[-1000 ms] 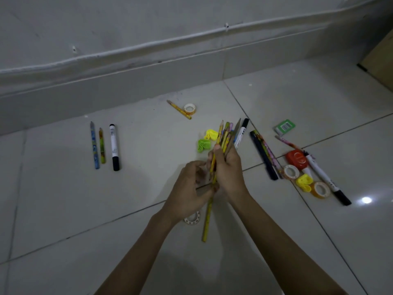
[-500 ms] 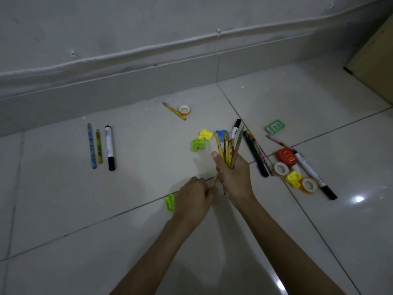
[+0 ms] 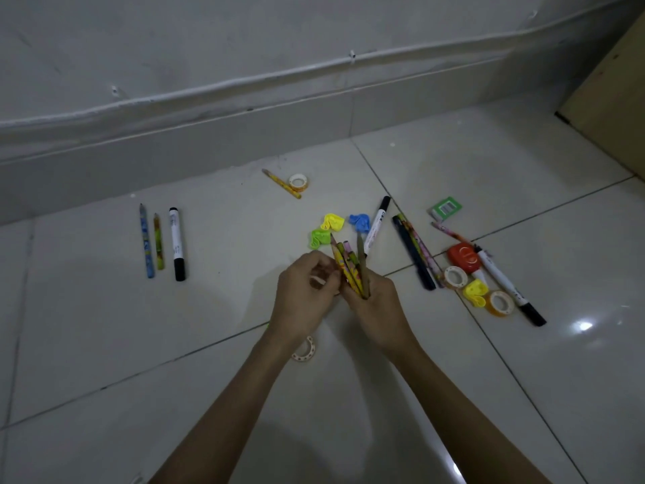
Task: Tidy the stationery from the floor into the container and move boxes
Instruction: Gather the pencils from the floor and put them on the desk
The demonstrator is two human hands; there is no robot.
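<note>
Above the near floor tiles, right hand [image 3: 375, 302] clasps the pencil bundle [image 3: 350, 269]; left hand [image 3: 305, 291], fingers curled, should align the ends carefully.

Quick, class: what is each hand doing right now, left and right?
Left hand: fingers curled at the bundle of pencils; whether it grips anything cannot be told.
Right hand: closed, holding the bundle of pencils.

Both forearms are bare from the fingers [image 3: 323, 274] back to the frame's edge: no sleeves, rings, watch or bands show.
</note>
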